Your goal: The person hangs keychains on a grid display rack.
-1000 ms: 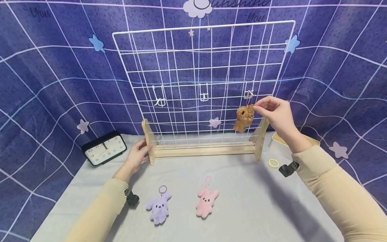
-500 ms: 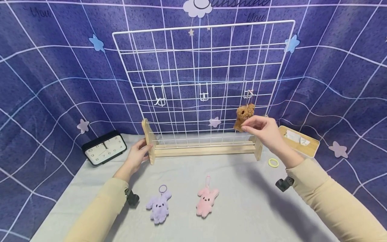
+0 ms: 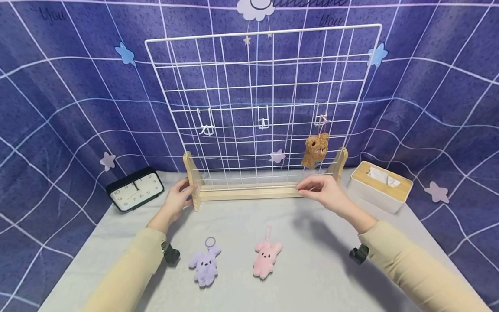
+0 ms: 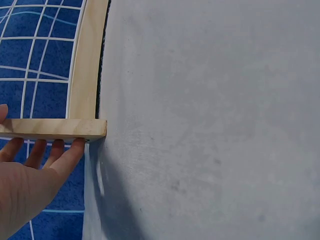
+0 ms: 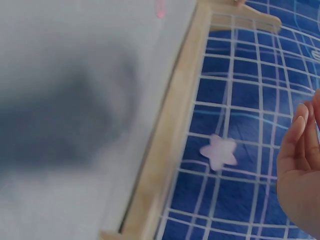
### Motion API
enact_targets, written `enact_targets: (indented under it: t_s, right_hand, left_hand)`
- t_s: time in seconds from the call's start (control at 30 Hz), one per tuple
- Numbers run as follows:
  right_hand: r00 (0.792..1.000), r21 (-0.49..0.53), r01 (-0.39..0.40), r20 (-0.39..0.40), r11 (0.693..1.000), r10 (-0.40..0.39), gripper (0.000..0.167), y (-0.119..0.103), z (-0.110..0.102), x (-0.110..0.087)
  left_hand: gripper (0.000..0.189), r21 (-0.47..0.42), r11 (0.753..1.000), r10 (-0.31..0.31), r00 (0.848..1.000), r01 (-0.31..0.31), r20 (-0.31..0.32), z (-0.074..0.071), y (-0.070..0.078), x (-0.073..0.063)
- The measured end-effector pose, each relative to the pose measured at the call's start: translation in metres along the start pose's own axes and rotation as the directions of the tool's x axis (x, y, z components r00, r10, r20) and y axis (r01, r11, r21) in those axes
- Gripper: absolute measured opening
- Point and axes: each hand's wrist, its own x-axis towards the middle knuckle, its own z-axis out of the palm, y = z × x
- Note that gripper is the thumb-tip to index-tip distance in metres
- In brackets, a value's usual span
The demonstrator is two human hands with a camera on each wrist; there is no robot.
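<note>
My left hand (image 3: 180,198) holds the left wooden foot (image 3: 192,180) of a white wire grid rack (image 3: 273,91); in the left wrist view the thumb is on one side of the wood (image 4: 55,128) and the fingers on the other. My right hand (image 3: 323,190), with nothing in it, is in front of the rack's wooden base bar (image 3: 249,193), fingers loosely bent. Above it a brown plush bear keychain (image 3: 315,149) hangs by its chain from the right hook (image 3: 321,120). A purple plush keychain (image 3: 205,267) and a pink plush keychain (image 3: 266,258) lie on the table.
Two more white hooks, a middle hook (image 3: 263,122) and a left hook (image 3: 206,129), are on the grid. A black-framed clock (image 3: 135,190) stands at the left, a tissue box (image 3: 380,186) at the right. A blue patterned cloth (image 3: 78,95) hangs behind.
My right hand has let go of the brown bear keychain and moved down and left to the base bar. The bear stays hanging on its hook. My left hand has not moved.
</note>
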Motion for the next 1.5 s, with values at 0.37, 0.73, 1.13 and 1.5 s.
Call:
enact_targets:
  t_s: [0.37,0.73,1.13,1.5]
  right_hand:
    - [0.966,-0.061,-0.036,0.252,0.998,0.05,0.022,0.022,0.035,-0.003]
    - [0.947,-0.092,-0.052,0.31,0.994,0.078,0.015,0.046,0.081,-0.003]
    - [0.951,-0.21,-0.094,0.271,0.973,0.15,0.008,0.056,0.097,0.002]
    - [0.945,-0.272,-0.088,0.281,0.958,0.167,0.006,0.059,0.104,0.01]
  left_hand:
    - [0.061,-0.01,1.0,-0.003,1.0,0.003,-0.008,0.002,0.0,0.0]
    - [0.061,-0.032,0.999,-0.032,0.999,0.032,0.005,0.004,0.015,-0.006]
    - [0.061,0.019,1.0,-0.015,1.0,0.015,-0.02,0.001,0.002,0.002]
    - [0.063,0.015,1.0,-0.018,1.0,0.018,-0.019,0.001,0.003,0.001]
